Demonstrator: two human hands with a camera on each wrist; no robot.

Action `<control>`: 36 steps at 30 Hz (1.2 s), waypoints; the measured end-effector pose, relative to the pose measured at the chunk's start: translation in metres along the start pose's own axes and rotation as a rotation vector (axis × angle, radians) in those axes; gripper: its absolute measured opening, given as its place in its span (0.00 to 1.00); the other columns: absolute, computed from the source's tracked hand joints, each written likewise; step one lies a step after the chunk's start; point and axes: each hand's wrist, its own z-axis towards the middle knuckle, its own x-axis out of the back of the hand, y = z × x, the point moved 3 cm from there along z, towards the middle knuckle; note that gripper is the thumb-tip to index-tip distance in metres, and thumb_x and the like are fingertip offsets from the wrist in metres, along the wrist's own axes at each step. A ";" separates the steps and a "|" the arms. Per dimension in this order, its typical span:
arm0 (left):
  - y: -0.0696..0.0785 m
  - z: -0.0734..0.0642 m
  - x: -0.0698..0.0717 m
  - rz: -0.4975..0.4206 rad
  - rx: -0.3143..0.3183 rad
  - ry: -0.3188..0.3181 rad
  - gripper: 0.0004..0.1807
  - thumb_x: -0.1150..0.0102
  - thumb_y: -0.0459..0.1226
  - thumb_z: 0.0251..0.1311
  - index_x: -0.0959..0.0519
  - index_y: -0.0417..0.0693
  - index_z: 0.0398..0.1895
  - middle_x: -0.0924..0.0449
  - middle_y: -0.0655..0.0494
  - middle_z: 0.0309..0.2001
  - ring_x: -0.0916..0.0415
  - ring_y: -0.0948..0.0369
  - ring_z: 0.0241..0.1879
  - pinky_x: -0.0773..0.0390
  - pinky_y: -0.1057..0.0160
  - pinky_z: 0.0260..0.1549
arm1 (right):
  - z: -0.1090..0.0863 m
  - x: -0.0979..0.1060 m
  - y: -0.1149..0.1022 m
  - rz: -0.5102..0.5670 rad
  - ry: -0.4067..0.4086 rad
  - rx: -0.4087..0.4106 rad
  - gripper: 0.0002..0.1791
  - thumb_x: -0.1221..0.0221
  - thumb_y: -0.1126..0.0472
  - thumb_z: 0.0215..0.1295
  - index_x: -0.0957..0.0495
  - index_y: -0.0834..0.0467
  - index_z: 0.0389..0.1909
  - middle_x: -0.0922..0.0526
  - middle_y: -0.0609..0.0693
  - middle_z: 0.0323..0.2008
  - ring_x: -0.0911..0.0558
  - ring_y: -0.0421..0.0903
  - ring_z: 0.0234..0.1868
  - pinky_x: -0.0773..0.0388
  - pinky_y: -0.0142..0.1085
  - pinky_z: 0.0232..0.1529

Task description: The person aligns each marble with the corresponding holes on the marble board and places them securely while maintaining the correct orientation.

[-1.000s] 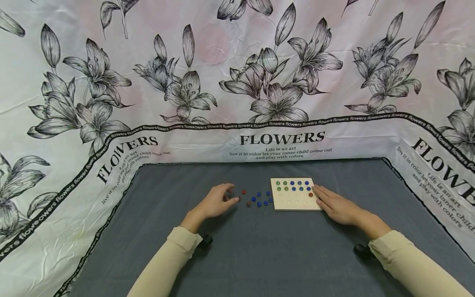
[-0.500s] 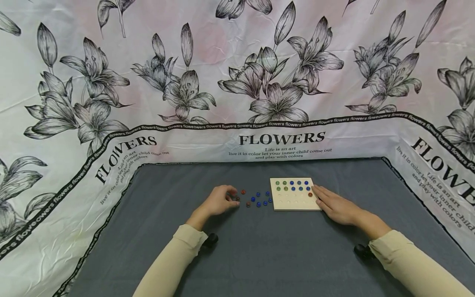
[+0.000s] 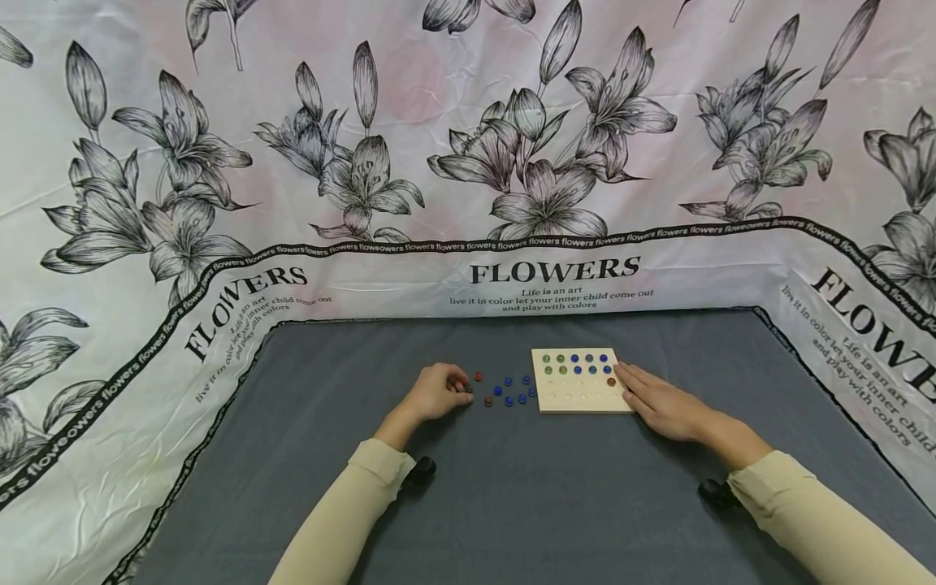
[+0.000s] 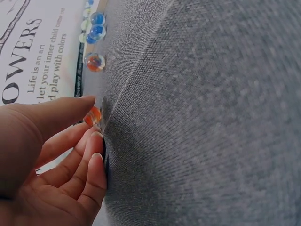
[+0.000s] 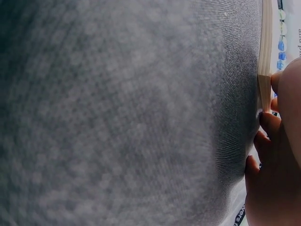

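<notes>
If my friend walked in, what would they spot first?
Probably the big black flowers printed on the white cloth at the back. Then the bright marbles, some lined up on a pale board, others loose on gray fabric between it and the left hand. The right hand touches the board's right edge.

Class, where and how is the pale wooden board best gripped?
The pale wooden board is probably best gripped by its straight right edge, from the right, where the right hand rests; loose blue marbles crowd its left. Keep it level: other marbles sit on it.
</notes>
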 end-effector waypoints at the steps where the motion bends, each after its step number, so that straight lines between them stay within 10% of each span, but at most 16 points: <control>1: 0.000 0.000 0.000 0.002 0.001 0.001 0.12 0.29 0.32 0.62 0.15 0.37 0.46 0.19 0.54 0.33 0.25 0.63 0.30 0.23 0.63 0.34 | 0.000 0.000 0.000 0.002 0.000 0.002 0.32 0.56 0.52 0.84 0.45 0.68 0.78 0.46 0.70 0.77 0.45 0.70 0.76 0.44 0.65 0.71; 36: 0.011 -0.005 -0.002 -0.020 -0.083 0.071 0.05 0.31 0.32 0.64 0.16 0.40 0.41 0.17 0.54 0.34 0.22 0.61 0.33 0.21 0.62 0.36 | -0.004 -0.003 -0.002 0.000 0.004 -0.025 0.32 0.58 0.51 0.84 0.46 0.67 0.79 0.46 0.69 0.77 0.46 0.70 0.77 0.46 0.65 0.71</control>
